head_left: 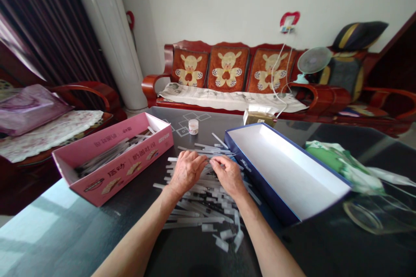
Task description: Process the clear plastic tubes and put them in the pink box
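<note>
Here, a loose heap of thin translucent strips [201, 194] — too many to count — is spread on a dark glass table [65, 220]. The left hand [186, 172] and right hand [229, 176] are held at its far part, fingers [199, 160] pressed together and curled down; whether a strip is pinched cannot be told. Two open boxes flank the heap — one pink box [110, 173], one blue box [256, 181].
</note>
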Tool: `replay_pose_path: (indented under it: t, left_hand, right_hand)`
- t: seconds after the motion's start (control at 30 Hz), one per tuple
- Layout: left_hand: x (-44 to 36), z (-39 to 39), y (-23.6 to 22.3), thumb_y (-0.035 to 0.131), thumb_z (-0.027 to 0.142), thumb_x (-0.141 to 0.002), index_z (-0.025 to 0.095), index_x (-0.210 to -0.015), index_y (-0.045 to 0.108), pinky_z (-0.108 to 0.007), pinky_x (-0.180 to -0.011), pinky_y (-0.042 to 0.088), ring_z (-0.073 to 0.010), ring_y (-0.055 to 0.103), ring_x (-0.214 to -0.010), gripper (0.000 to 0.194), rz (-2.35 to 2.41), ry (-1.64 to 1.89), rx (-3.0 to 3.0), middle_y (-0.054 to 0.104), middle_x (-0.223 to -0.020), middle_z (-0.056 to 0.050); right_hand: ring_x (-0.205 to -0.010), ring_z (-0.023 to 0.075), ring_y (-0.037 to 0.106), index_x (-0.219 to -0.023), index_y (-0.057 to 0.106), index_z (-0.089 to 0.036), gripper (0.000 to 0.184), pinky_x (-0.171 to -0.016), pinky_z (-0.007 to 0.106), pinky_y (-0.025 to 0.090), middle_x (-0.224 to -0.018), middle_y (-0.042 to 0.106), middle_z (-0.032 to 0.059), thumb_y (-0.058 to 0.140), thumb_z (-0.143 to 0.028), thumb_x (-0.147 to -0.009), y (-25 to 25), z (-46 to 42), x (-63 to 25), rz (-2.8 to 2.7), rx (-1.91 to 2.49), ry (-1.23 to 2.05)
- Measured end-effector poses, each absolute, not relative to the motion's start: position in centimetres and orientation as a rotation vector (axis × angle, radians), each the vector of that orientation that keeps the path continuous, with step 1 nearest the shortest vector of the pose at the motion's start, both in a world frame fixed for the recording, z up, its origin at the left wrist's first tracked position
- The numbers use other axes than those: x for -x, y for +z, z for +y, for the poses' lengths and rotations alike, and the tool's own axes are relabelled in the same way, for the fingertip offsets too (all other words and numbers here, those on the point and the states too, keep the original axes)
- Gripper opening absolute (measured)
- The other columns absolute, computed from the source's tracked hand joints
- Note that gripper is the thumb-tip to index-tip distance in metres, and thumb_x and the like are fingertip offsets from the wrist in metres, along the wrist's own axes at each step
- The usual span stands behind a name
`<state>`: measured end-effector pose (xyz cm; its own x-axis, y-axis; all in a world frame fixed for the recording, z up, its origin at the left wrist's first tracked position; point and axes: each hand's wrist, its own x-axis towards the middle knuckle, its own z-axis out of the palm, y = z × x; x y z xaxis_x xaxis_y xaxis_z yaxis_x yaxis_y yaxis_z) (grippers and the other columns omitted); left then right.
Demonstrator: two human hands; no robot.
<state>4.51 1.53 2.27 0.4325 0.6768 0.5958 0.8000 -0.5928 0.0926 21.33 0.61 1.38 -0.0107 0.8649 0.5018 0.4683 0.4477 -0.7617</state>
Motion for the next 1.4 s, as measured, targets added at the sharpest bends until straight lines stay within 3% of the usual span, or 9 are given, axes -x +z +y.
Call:
replay_pose_path:
  t: [0.17,0.37,0.5,0.63,0.8,0.93,1.03,1.23,1.4]
  left_hand:
    - [-4.4,1.6,2.2,0.040,0.034,-0.097,0.022,-0.100,0.067,-0.032,-0.073,0.034,-0.0178,0.050,-0.076,0.030,-1.322,-0.882,2.466,0.060,-0.076,-0.003]
    - [-4.6,1.4,2.4,0.040,0.035,-0.097,0.023,-0.099,0.067,-0.032,-0.073,0.034,-0.0177,0.050,-0.076,0.031,-1.300,-0.878,2.478,0.060,-0.077,-0.003]
    - [-4.5,1.4,2.3,0.040,0.035,-0.097,0.023,-0.099,0.067,-0.032,-0.073,0.034,-0.0178,0.050,-0.076,0.030,-1.305,-0.912,2.480,0.060,-0.076,-0.003]
    - [-4.4,1.5,2.2,0.040,0.034,-0.097,0.021,-0.100,0.067,-0.032,-0.073,0.034,-0.0177,0.050,-0.076,0.030,-1.305,-0.931,2.472,0.060,-0.076,-0.003]
    - [-4.6,1.4,2.2,0.040,0.035,-0.097,0.022,-0.098,0.067,-0.032,-0.074,0.035,-0.0174,0.051,-0.075,0.031,-1.293,-0.911,2.492,0.060,-0.076,-0.004]
    - [-4.5,1.4,2.2,0.040,0.035,-0.097,0.022,-0.101,0.067,-0.032,-0.073,0.034,-0.0177,0.051,-0.076,0.030,-1.293,-0.929,2.479,0.060,-0.076,-0.004]
    - [-4.5,1.4,2.2,0.039,0.034,-0.097,0.022,-0.101,0.067,-0.032,-0.072,0.034,-0.0176,0.051,-0.075,0.031,-1.301,-0.941,2.470,0.060,-0.076,-0.004]
    - [-4.6,1.3,2.3,0.041,0.035,-0.097,0.021,-0.098,0.067,-0.032,-0.073,0.034,-0.0172,0.051,-0.075,0.030,-1.294,-0.925,2.491,0.060,-0.076,-0.003]
    - [-4.5,1.4,2.2,0.041,0.034,-0.097,0.022,-0.099,0.068,-0.033,-0.073,0.035,-0.0175,0.052,-0.076,0.030,-1.312,-0.925,2.483,0.061,-0.077,-0.004]
  right_hand:
    - [-0.079,0.0181,0.064,-0.100,0.066,-0.020,0.025,-0.073,0.031,0.051,-0.093,0.069,0.0059,0.061,-0.028,-0.077,1.2,0.6,-21.1,-1.609,1.170,0.427]
    - [-0.077,0.0179,0.062,-0.076,0.068,-0.020,0.021,-0.074,0.030,0.048,-0.079,0.067,0.0055,0.054,-0.031,-0.086,1.8,0.4,-21.2,-1.667,1.187,0.360]
    - [-0.079,0.0163,0.062,-0.086,0.067,-0.020,0.014,-0.074,0.028,0.050,-0.086,0.067,0.0041,0.056,-0.026,-0.082,1.5,0.5,-21.2,-1.651,1.121,0.459]
    - [-0.081,0.0179,0.061,-0.103,0.064,-0.019,0.029,-0.076,0.031,0.051,-0.093,0.066,0.0056,0.063,-0.030,-0.076,1.5,0.4,-21.1,-1.603,1.167,0.434]
    - [-0.079,0.0180,0.062,-0.077,0.067,-0.021,0.021,-0.076,0.030,0.049,-0.079,0.066,0.0051,0.052,-0.032,-0.087,1.9,0.3,-21.1,-1.666,1.184,0.375]
    - [-0.081,0.0169,0.062,-0.086,0.068,-0.021,0.015,-0.074,0.029,0.050,-0.086,0.067,0.0040,0.055,-0.028,-0.084,1.7,0.4,-21.2,-1.661,1.127,0.449]
    - [-0.081,0.0172,0.062,-0.101,0.066,-0.020,0.025,-0.075,0.030,0.051,-0.092,0.067,0.0046,0.061,-0.029,-0.079,1.7,0.3,-21.2,-1.620,1.139,0.450]
    - [-0.078,0.0181,0.062,-0.077,0.067,-0.020,0.021,-0.076,0.031,0.049,-0.079,0.067,0.0054,0.051,-0.031,-0.087,2.2,0.2,-21.2,-1.678,1.183,0.376]
    - [-0.081,0.0175,0.062,-0.095,0.066,-0.021,0.019,-0.077,0.031,0.051,-0.090,0.068,0.0047,0.058,-0.027,-0.079,1.9,0.3,-21.2,-1.664,1.131,0.406]
